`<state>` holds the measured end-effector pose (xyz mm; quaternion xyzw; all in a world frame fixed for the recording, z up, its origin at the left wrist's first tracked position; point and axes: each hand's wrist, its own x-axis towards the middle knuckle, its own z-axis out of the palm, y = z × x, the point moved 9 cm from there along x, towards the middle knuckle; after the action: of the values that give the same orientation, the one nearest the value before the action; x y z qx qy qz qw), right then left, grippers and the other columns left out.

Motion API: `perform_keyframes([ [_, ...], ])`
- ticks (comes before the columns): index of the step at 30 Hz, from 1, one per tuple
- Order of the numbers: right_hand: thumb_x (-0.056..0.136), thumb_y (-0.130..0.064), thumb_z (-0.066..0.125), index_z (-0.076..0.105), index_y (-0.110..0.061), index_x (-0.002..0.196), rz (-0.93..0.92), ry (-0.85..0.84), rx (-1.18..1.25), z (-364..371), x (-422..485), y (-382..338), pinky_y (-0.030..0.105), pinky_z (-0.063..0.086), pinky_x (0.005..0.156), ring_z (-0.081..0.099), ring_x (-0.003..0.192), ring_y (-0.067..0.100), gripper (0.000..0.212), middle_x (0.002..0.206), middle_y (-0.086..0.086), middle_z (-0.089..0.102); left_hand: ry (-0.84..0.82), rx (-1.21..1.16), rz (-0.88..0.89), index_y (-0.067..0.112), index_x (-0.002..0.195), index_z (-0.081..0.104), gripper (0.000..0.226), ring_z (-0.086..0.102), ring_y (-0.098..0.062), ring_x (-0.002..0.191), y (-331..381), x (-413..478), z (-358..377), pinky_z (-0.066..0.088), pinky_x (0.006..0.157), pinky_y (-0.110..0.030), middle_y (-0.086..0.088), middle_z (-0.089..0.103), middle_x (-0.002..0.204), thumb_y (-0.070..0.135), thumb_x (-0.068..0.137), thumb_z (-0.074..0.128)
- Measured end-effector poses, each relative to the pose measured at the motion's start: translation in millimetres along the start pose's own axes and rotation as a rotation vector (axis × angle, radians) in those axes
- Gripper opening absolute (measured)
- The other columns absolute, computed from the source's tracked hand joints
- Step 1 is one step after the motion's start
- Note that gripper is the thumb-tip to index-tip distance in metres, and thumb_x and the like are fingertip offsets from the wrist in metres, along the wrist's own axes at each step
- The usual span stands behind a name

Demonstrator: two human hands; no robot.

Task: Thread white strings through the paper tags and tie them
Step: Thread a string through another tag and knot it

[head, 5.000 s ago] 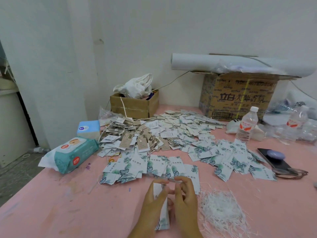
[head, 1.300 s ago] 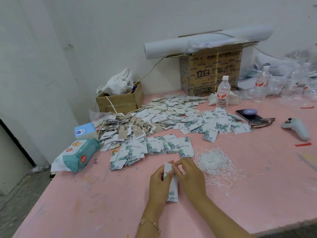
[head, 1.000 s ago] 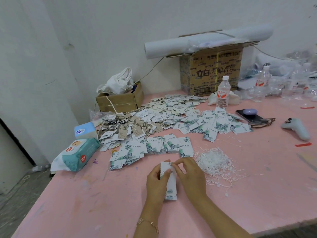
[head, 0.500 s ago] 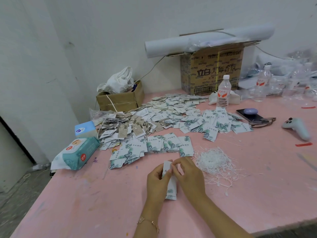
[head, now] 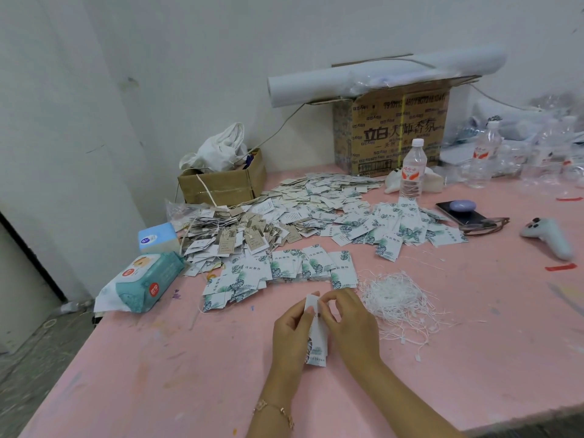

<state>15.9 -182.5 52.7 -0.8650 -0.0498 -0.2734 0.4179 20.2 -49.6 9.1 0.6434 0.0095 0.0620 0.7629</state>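
In the head view, the left hand curls round the side of one paper tag, holding it upright just above the pink bench. The right hand pinches the top end of the same tag, but I cannot tell if a string is in that pinch. The pile of white strings lies just right of the hands, and the tag looks light and easy to bend, so hold it by its edges near the top, while the strings look thin, soft and tangly, so pull one out by its tip.
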Motion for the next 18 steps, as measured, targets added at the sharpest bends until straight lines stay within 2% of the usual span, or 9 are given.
perform_keyframes([
  [4,0.089,-0.028,0.065,0.063,-0.025,0.085,-0.014,0.000,0.023,0,0,1,0.027,0.044,0.056,0.053,0.069,0.006,0.006,0.086,-0.016,0.055,-0.016,0.029,0.009,0.025,0.098,0.077,0.029,0.061,-0.021,0.077,1,0,2,0.048,0.071,-0.039,-0.013,0.073,0.090,0.007,0.097,0.053],
  [7,0.086,-0.026,0.068,0.063,-0.027,0.082,-0.014,-0.020,0.104,2,1,3,0.019,0.040,0.055,0.053,0.072,0.004,0.006,0.083,-0.017,0.055,-0.022,0.003,-0.032,0.023,0.095,0.078,0.028,0.061,-0.023,0.076,-2,1,1,0.048,0.070,-0.040,-0.012,0.073,0.086,0.008,0.097,0.054],
  [11,0.084,-0.019,0.069,0.059,-0.030,0.078,0.087,-0.087,0.309,12,6,14,0.014,0.035,0.055,0.044,0.061,0.003,0.016,0.071,-0.018,0.053,-0.051,-0.034,-0.077,0.022,0.094,0.078,0.026,0.062,-0.027,0.075,-6,2,-1,0.049,0.072,-0.042,-0.013,0.072,0.084,0.010,0.097,0.054],
  [14,0.084,-0.015,0.069,0.057,-0.028,0.078,0.189,-0.121,0.407,17,8,25,0.015,0.035,0.057,0.042,0.060,0.003,0.018,0.068,-0.016,0.052,-0.098,-0.003,-0.090,0.022,0.098,0.077,0.024,0.063,-0.023,0.076,-7,1,3,0.051,0.071,-0.038,-0.011,0.074,0.087,0.013,0.097,0.055],
  [16,0.084,-0.013,0.068,0.056,-0.028,0.082,0.249,-0.131,0.470,19,9,30,0.021,0.036,0.057,0.039,0.058,0.005,0.019,0.064,-0.011,0.045,-0.113,0.017,-0.102,0.024,0.101,0.076,0.023,0.063,-0.022,0.075,-8,0,5,0.051,0.070,-0.039,-0.010,0.074,0.087,0.015,0.097,0.055],
  [18,0.086,-0.012,0.067,0.058,-0.028,0.088,0.266,-0.156,0.495,20,10,31,0.019,0.035,0.056,0.037,0.056,0.005,0.018,0.064,-0.012,0.040,-0.116,0.018,-0.107,0.024,0.102,0.076,0.022,0.063,-0.022,0.074,-7,0,5,0.052,0.069,-0.038,-0.010,0.074,0.087,0.017,0.097,0.056],
])
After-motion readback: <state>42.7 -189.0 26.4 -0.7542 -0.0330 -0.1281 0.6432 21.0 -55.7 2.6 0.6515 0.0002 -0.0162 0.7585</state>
